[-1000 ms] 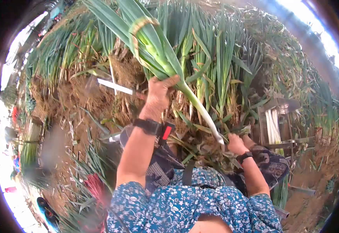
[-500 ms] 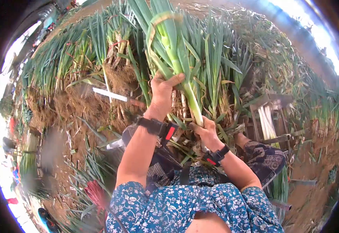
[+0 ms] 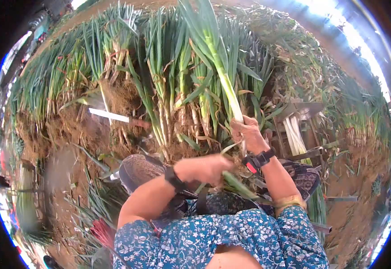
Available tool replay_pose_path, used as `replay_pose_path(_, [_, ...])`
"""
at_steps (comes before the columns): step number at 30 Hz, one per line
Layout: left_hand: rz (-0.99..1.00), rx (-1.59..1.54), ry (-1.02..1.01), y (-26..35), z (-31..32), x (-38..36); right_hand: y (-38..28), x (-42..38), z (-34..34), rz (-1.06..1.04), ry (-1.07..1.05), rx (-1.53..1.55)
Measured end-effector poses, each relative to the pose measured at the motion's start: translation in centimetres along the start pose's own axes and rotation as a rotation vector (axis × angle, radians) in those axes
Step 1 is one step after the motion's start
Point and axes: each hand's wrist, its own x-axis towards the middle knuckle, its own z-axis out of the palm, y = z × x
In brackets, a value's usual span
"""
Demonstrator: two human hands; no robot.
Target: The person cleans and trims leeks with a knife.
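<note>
The person's right hand point(image 3: 250, 133) is closed around the white lower shank of a long, green-topped leek stalk point(image 3: 228, 85), over the lap, so its leafy end leans up and away from the body; gripping it so low presumably leaves the upper length free while the root end stays close to the other hand. The left hand point(image 3: 204, 170) is crossed in front of the body just below, beside a narrow green strip of leaf point(image 3: 239, 184), but it's a blur from here and I can't tell whether its fingers hold that strip. A white-bladed knife with a reddish-brown handle point(image 3: 109, 115) lies against the brown root clumps on the left, likely put there to be near at hand. Upright green stalks with pale bases point(image 3: 157, 49) stand in a thick row ahead, roots toward the person. On the right, slim white stalks point(image 3: 295, 136) rest in a low brown frame point(image 3: 309, 107), and around it all is bare brown soil point(image 3: 345, 215), scattered with leaf scraps, in bright daylight
</note>
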Motion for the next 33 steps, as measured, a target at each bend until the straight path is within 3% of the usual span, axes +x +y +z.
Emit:
replay_pose_path(1, [0.061, -0.119, 0.138, 1.0, -2.5, 0.2, 0.3, -0.2, -0.1, -0.018, 0.014, -0.037])
replay_pose_path(3, [-0.200, -0.642, 0.584, 1.5, -5.9, -0.2, 0.1, -1.3, 0.3, 0.022, 0.000, -0.002])
replay_pose_path(5, [-0.253, -0.679, 1.090, 0.3, -8.9, -0.6, 0.5, -2.3, 0.2, 0.034, -0.125, 0.013])
replay_pose_path(7, [-0.148, -0.923, 1.181, -0.9, -10.3, -1.6, 1.2, -3.2, 0.3, 0.079, -0.204, -0.068])
replay_pose_path(9, [-0.111, -1.071, 1.109, -0.6, -10.9, -2.0, 1.9, -3.5, 1.2, 0.125, -0.237, -0.257])
replay_pose_path(11, [-0.216, -1.025, 1.229, -1.4, -10.3, -2.1, 1.7, -3.0, 1.9, 0.166, -0.203, -0.566])
replay_pose_path(12, [-0.207, -1.032, 1.241, -1.4, -9.9, -2.2, 2.9, -2.1, 1.0, -0.038, -0.177, -0.856])
replay_pose_path(18, [-0.157, -1.054, 1.217, 0.3, -8.9, -1.9, -3.1, 0.5, 6.7, -0.318, -0.075, -1.098])
replay_pose_path(21, [-0.141, -1.039, 1.174, 0.3, -9.0, -2.4, -3.0, 1.7, 7.6, -0.523, -0.236, -0.981])
replay_pose_path(22, [-0.143, -1.046, 1.177, 0.6, -9.2, -2.8, -2.5, 1.9, 7.8, -0.494, -0.257, -0.877])
replay_pose_path(25, [-0.082, -1.059, 1.148, 0.5, -9.1, -3.3, -3.3, 1.0, 7.8, -0.120, -0.285, -0.453])
replay_pose_path(26, [-0.071, -1.042, 1.077, 0.1, -9.1, -3.5, -2.4, 1.5, 7.0, -0.137, -0.293, -0.395])
replay_pose_path(29, [0.044, -1.123, 1.029, 0.1, -8.5, -3.3, -1.1, 0.7, 7.9, 0.177, -0.236, -0.171])
replay_pose_path(30, [0.082, -1.151, 0.972, 0.9, -8.4, -3.1, 1.1, 1.9, 6.8, 0.057, -0.247, -0.403])
replay_pose_path(33, [0.182, -1.209, 1.054, 2.4, -8.9, -3.3, 3.9, 2.1, 4.5, -0.208, -0.429, -0.860])
